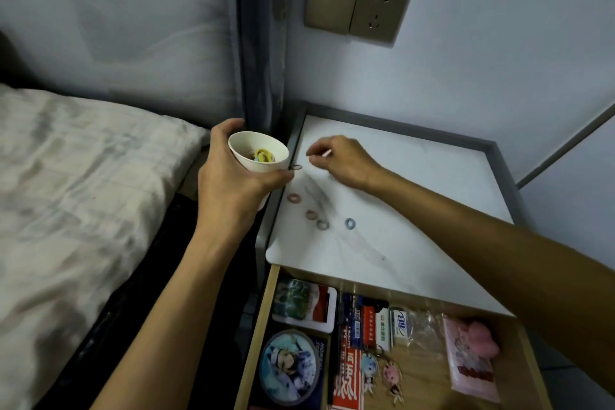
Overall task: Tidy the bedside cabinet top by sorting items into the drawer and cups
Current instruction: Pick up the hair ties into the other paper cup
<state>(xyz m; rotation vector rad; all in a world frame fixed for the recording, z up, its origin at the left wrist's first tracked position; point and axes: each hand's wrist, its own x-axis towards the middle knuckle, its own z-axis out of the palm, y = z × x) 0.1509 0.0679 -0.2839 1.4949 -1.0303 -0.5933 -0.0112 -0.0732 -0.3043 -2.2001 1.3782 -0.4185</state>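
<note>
Probable hair ties [294,198] dot cabinet top [416,183] above drawer [429,383].

Left hand [229,183] gripping cup [247,146], right hand [346,160] near hair ties [294,198], drawer [424,376] open

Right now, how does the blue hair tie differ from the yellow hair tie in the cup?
Colour: the blue hair tie is pale blue; the yellow hair tie is bright yellow. Place: the blue one lies flat on the cabinet top; the yellow one sits inside the white cup that the left hand holds. Company: the blue one lies apart from other ties; the yellow one is piled with others. Both are small rings.
</note>
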